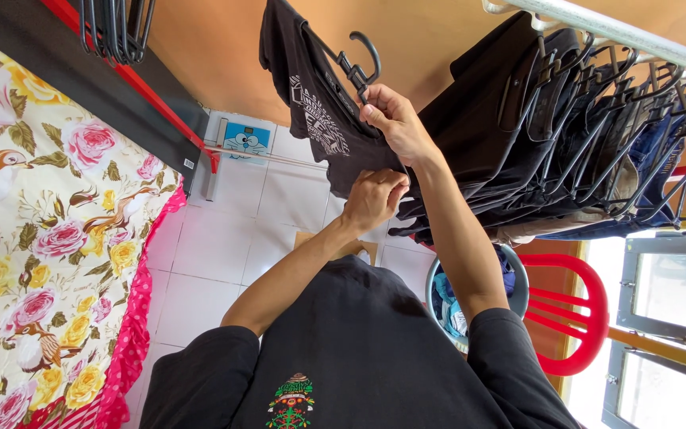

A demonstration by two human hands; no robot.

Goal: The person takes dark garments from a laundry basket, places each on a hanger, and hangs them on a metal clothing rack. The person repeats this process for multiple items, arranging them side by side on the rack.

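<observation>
Black printed T-shirt [311, 103] on black plastic hanger [356, 67], raised just beside metal clothes rail [613, 32]. My right hand [395, 119]: grip clenched on hanger neck below hook. My left hand [373, 199]: grip closed on shirt's lower hem, pulling fabric straight. Row of dark garments [549, 127] already on rail, packed close. Step judged: shirt on hanger, hanging not yet done. Next move calls for finding gap between hung hangers, hook turned toward rail. Floral bedsheet [49, 230] at left, red plastic chair [573, 310] below.
</observation>
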